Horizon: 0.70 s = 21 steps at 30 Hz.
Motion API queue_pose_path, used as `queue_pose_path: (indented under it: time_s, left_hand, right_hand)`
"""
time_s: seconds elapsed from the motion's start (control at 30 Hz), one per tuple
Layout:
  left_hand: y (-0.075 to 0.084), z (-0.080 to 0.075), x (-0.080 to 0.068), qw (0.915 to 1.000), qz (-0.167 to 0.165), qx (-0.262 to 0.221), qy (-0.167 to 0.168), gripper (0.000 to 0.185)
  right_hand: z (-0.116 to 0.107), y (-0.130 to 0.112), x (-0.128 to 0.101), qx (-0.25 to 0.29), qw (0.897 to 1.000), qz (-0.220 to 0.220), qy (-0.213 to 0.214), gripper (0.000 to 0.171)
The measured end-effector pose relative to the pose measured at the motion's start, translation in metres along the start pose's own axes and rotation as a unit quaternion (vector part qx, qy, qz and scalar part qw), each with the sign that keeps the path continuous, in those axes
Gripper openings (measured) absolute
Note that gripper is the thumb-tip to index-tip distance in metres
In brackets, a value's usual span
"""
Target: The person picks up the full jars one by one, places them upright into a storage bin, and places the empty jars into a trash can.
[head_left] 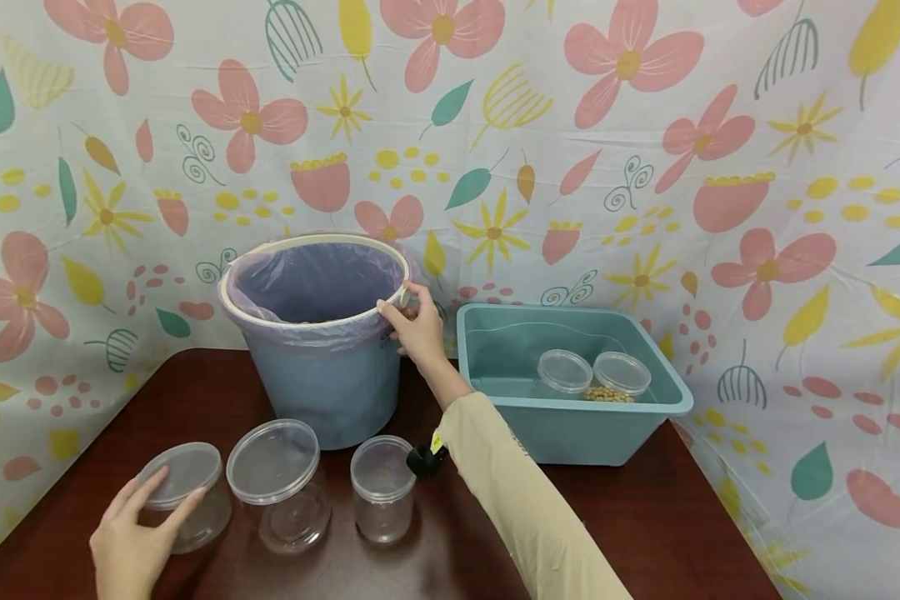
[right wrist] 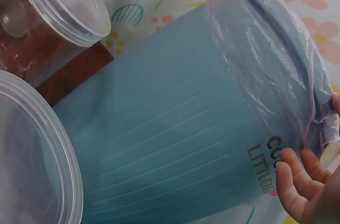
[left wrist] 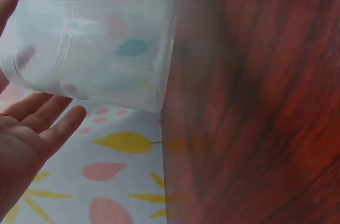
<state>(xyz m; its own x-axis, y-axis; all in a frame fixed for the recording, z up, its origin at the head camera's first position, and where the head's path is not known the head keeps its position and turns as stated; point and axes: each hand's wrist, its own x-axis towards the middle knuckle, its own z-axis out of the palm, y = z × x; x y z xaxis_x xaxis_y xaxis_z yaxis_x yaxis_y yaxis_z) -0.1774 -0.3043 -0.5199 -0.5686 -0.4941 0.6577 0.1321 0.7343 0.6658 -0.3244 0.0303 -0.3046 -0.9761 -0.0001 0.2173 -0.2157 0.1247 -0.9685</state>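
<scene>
We saw the left hand (head_left: pixel 131 525) gripping the leftmost clear jar (head_left: pixel 198 504) at its lid, near left on the table (head_left: pixel 461 542), thumb and fingers around it. The right hand's (head_left: pixel 422 327) thumb and fingers pinched the white ring (head_left: pixel 322 239) on its right side, at the mouth of the blue bin (head_left: pixel 326 383), behind the jars. Purple liner (head_left: pixel 311 337) overhung the rim. To the right we had a wide jar (head_left: pixel 292 500), then a narrow jar (head_left: pixel 382 492), both lidded. Teal tub (head_left: pixel 547 437) stood far right, two small lidded jars (head_left: pixel 565 371) inside.
</scene>
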Motion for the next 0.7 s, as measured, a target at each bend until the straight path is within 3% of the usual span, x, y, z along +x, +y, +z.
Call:
queue_pose_path:
  time_s: [0.13,0.2,0.37,0.43,0.5,0.57,0.7]
  left_hand:
    - [0.029,-0.008,0.005,0.9992,0.016,-0.022,0.028,0.063]
    - [0.027,-0.006,0.008,0.9985,0.028,-0.022,0.041,0.063]
    - [0.047,-0.011,0.020,0.9976,0.052,-0.011,0.044,0.061]
    - [0.071,-0.019,0.025,0.9975,0.059,-0.011,0.036,0.057]
    - [0.081,-0.022,0.029,0.9965,0.071,-0.014,0.042,0.056]
    - [0.102,-0.030,0.033,0.9967,0.074,-0.014,0.030,0.054]
    - [0.115,-0.035,0.038,0.9963,0.077,-0.018,0.034,0.055]
  right_hand:
    - [0.001,0.000,0.000,0.000,1.000,-0.002,0.001,0.054]
    - [0.001,0.000,0.000,0.000,1.000,-0.003,0.001,0.054]
    - [0.001,0.001,0.000,-0.001,1.000,-0.006,0.000,0.054]
    - [0.001,0.001,0.000,-0.002,1.000,-0.006,0.000,0.054]
    - [0.002,0.000,0.000,-0.001,1.000,-0.006,0.001,0.054]
    - [0.002,0.000,-0.001,-0.002,1.000,-0.006,0.001,0.054]
    - [0.001,0.000,-0.001,-0.002,1.000,-0.006,0.002,0.054]
